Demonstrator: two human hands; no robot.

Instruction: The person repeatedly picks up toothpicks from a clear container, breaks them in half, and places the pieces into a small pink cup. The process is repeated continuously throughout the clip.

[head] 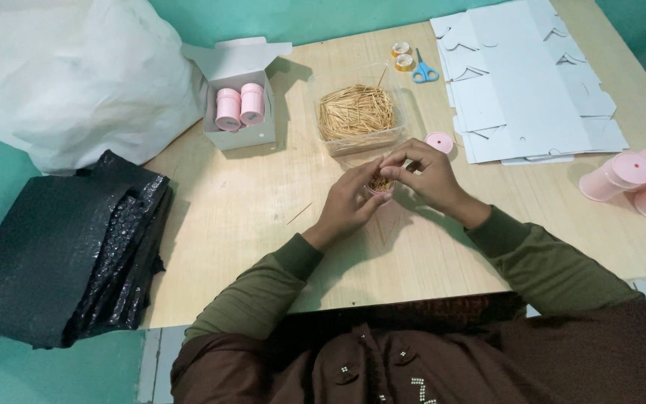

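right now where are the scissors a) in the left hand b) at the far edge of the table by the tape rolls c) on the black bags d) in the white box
b: the blue scissors lie beside the tape rolls, past the tub of toothpicks.

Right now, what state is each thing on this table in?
Small pink container: open, part-filled with toothpicks, held by left hand and right hand.
Pink lid: off.
Clear tub: open, full of toothpicks.
White box: open, two capped pink containers inside.
Scissors: closed.

Wooden table (pixel 248 224), toothpick tray (pixel 358 116), scissors (pixel 423 72), cardboard sheets (pixel 525 82)
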